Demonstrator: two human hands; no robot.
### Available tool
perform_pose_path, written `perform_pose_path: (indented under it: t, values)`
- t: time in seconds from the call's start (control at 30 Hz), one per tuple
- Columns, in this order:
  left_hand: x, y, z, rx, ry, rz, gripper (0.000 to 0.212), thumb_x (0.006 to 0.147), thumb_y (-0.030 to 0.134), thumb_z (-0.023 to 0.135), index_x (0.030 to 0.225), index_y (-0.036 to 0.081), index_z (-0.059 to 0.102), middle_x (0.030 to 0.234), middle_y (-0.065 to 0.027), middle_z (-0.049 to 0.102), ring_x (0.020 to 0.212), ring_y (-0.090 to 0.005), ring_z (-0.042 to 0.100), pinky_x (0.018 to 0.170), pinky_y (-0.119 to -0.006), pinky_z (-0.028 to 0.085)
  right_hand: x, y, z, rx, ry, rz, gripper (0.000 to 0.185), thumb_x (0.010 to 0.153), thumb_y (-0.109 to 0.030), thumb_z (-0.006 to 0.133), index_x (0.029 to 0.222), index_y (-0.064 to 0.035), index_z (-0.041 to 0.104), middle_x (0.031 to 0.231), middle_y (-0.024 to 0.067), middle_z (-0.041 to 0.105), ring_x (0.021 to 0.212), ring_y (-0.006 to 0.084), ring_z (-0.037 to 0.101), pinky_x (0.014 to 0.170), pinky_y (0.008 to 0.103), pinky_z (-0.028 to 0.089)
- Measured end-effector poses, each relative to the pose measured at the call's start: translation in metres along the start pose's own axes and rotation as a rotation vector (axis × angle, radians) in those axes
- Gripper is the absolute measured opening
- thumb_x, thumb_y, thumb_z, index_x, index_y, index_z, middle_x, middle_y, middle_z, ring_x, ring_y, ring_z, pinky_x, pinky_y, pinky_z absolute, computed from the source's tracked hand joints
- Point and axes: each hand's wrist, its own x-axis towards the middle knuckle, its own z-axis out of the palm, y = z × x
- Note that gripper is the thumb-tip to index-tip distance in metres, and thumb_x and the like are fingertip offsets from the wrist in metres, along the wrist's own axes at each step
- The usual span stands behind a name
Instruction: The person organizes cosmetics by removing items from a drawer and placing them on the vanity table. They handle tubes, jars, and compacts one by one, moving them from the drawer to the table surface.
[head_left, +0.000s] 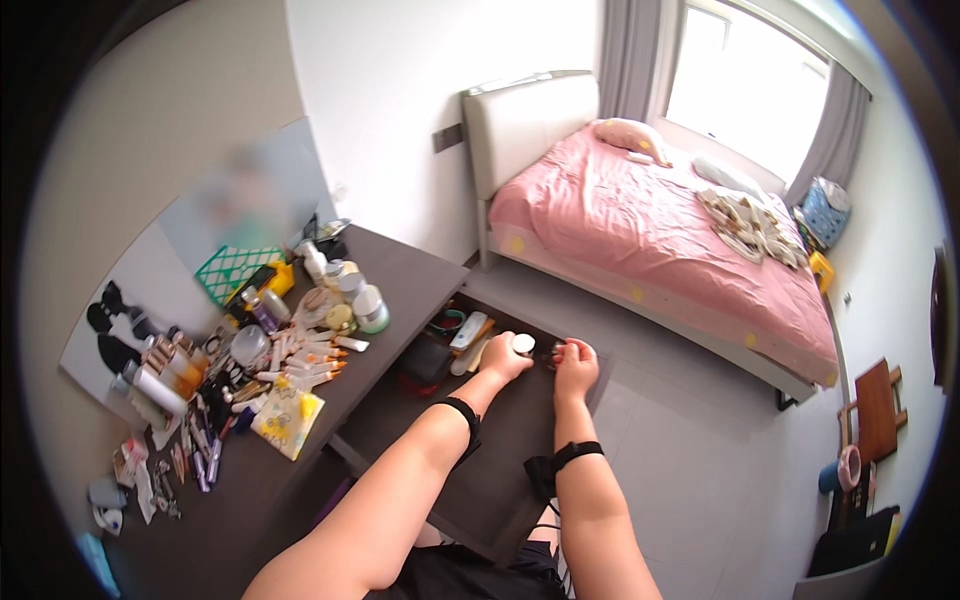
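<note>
Above the pulled-out dark drawer (480, 442), my left hand (504, 356) grips a small dark jar with a white round top (523, 346). Just to its right is my right hand (576, 369), fingers bent together at the drawer's far right corner. Something small and dark shows at those fingertips; whether they hold it or only touch it is unclear. Behind my left hand, the drawer's far end holds a dark pouch (426, 360), a white oblong case (469, 330) and a teal ring-shaped item (448, 321).
On the dark dressing table (405, 262) stand several jars (370, 309), pump bottles, small tubes (311, 360) and a yellow patterned pouch (289, 420). A mirror (292, 172) leans against the wall. Past the drawer are the grey floor (660, 465) and a pink-covered bed (637, 225).
</note>
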Motion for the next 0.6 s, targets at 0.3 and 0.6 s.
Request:
perform_pose_path:
  t: [0.3, 0.6]
  values:
    - [-0.018, -0.051, -0.171, -0.180, 0.163, 0.036, 0.030, 0.058, 0.020, 0.074, 0.077, 0.003, 0.059, 0.070, -0.0136, 0.065, 0.072, -0.0308, 0.065, 0.066, -0.038, 0.050, 0.000, -0.009, -0.004, -0.099, -0.005, 0.022, 0.011, 0.091, -0.012, 0.052, 0.093, -0.0056, 0.060, 0.073, 0.0013, 0.060, 0.057, 0.0071, 0.053, 0.051, 0.0210, 0.044]
    - [-0.043, -0.102, -0.219, -0.230, 0.259, -0.173, 0.025, 0.065, 0.018, 0.070, 0.074, 0.001, 0.054, 0.061, -0.0086, 0.060, 0.047, -0.0163, 0.060, 0.052, -0.031, 0.050, -0.001, -0.018, -0.002, -0.157, -0.024, 0.019, 0.012, 0.088, -0.012, 0.051, 0.093, -0.0052, 0.060, 0.075, 0.0023, 0.062, 0.058, 0.0086, 0.055, 0.052, 0.0228, 0.046]
